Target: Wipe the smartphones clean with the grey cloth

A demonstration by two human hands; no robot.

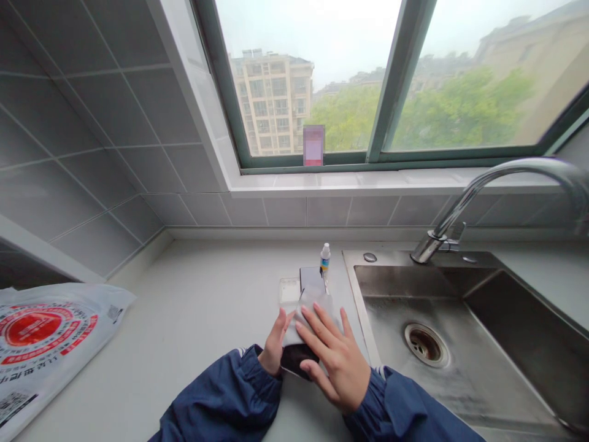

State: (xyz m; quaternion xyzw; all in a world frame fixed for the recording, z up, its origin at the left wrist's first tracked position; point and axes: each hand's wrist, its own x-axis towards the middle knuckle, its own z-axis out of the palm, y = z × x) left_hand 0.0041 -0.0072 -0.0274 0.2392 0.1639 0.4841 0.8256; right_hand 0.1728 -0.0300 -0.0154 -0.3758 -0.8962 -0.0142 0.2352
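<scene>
A smartphone (297,356) with a dark screen lies at the front of the counter, left of the sink. My left hand (275,344) grips its left edge, thumb up along the side. Across the upper part of the screen is a thin white wipe (291,334), and my right hand (334,356) lies over it with fingers spread and flat. Just beyond the fingertips is a flat grey rectangular piece (310,279) with a dark edge, partly covered by the wipe. A clear case-like tray (289,290) sits beside it. Behind stands a small white bottle (325,256) with a blue and yellow label.
A steel sink (414,301) with a curved tap (478,190) is at the right. On the left lies a white plastic bag (50,337) with red print. The pale counter (207,294) meets a tiled wall and a window (345,80) at the back.
</scene>
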